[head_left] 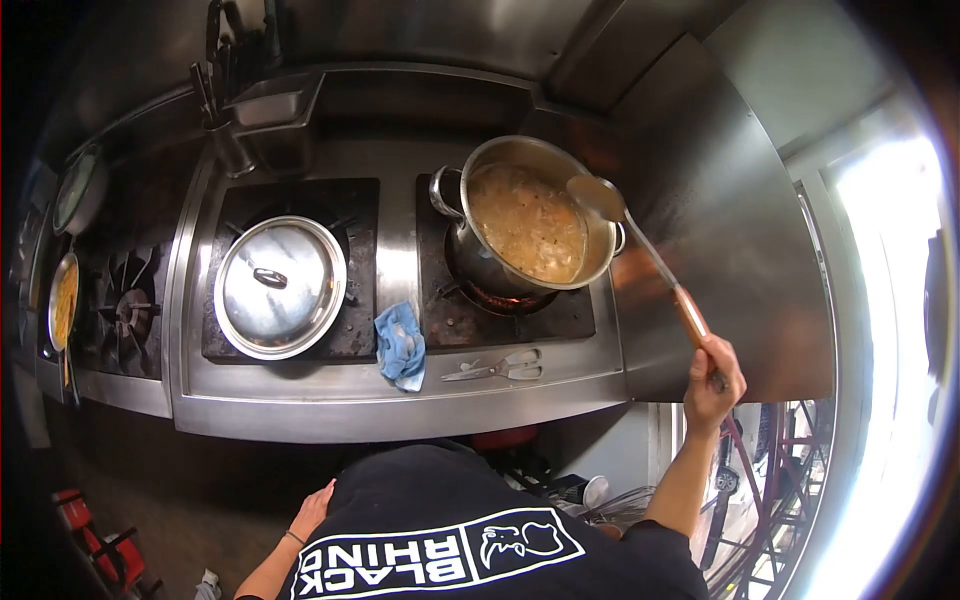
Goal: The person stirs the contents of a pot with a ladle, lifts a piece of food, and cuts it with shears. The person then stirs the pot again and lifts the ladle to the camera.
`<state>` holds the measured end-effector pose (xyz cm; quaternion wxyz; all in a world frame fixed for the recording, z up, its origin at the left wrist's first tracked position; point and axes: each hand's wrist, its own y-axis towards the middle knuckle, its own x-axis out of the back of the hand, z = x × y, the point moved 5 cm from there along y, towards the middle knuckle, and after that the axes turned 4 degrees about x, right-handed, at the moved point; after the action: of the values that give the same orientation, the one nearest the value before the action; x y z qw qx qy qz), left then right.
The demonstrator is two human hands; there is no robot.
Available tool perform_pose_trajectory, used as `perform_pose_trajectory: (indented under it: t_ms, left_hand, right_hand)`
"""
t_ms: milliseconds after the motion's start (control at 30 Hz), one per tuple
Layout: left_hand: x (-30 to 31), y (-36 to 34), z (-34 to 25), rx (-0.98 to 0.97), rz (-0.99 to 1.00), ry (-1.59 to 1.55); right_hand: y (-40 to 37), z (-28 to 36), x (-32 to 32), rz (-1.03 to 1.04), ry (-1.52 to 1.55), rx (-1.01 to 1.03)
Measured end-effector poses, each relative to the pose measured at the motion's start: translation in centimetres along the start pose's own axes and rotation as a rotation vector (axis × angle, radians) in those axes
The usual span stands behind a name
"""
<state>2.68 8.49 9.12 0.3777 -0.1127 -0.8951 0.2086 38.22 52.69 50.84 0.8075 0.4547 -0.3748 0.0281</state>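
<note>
My right hand [714,384] is closed round the wooden handle of a long ladle [652,252]. The ladle's bowl is over the right rim of a large steel pot [483,268]. Brownish soup with pieces in it [530,222] fills much of the pot, which stands on the right burner, where a red glow shows beneath. My left hand [314,510] hangs low beside my black shirt, away from the stove; its fingers are partly hidden against the shirt, and I cannot tell whether it holds anything.
A lidded pot [280,287] sits on the middle burner. Between the burners lies a blue cloth [400,346], with scissors [494,368] near the front edge. Farther left is a pan of yellow food [66,303]. Steel containers [275,108] and a utensil holder [231,150] stand behind.
</note>
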Motion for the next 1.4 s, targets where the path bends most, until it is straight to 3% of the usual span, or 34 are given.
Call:
perform_pose_trajectory:
  t_ms: [167, 233, 333, 467, 667, 767, 867, 1167, 1333, 1400]
  left_hand:
    - [-0.4, 0.2, 0.8, -0.026, 0.003, -0.011]
    - [0.4, 0.1, 0.0, -0.114, -0.079, 0.042]
    - [1.4, -0.1, -0.8, -0.097, -0.076, 0.056]
    - [1.1, 0.6, -0.1, -0.074, -0.012, -0.002]
    - [1.6, 0.6, -0.1, -0.065, -0.003, -0.008]
    - [1.9, 0.4, -0.4, -0.024, 0.009, -0.001]
    - [2.1, 0.4, -0.7, -0.035, 0.001, -0.006]
    - [1.1, 0.1, 0.4, -0.043, -0.013, -0.033]
    - [1.6, -0.1, -0.2, -0.043, -0.051, -0.035]
    - [1.2, 0.0, 0.3, -0.051, -0.042, -0.044]
  right_hand:
    - [-2.3, -0.7, -0.1, 0.036, -0.025, -0.026]
    - [-3.4, -2.0, 0.8, -0.145, 0.065, -0.207]
    - [-4.5, -2.8, 0.7, -0.119, 0.137, -0.345]
    - [-4.8, -2.9, -0.2, -0.065, 0.128, -0.318]
    - [-2.9, -2.5, -0.4, -0.238, 0.114, -0.321]
    - [-1.7, -4.0, -1.6, -0.325, 0.265, -0.505]
    - [-1.4, -5.8, -3.7, -0.281, 0.338, -0.573]
    - [-0.8, -7.1, -6.9, -0.214, 0.371, -0.595]
    - [-0.9, -8.0, -5.3, -0.367, 0.393, -0.671]
    - [-1.2, -8.4, -4.3, -0.330, 0.365, -0.701]
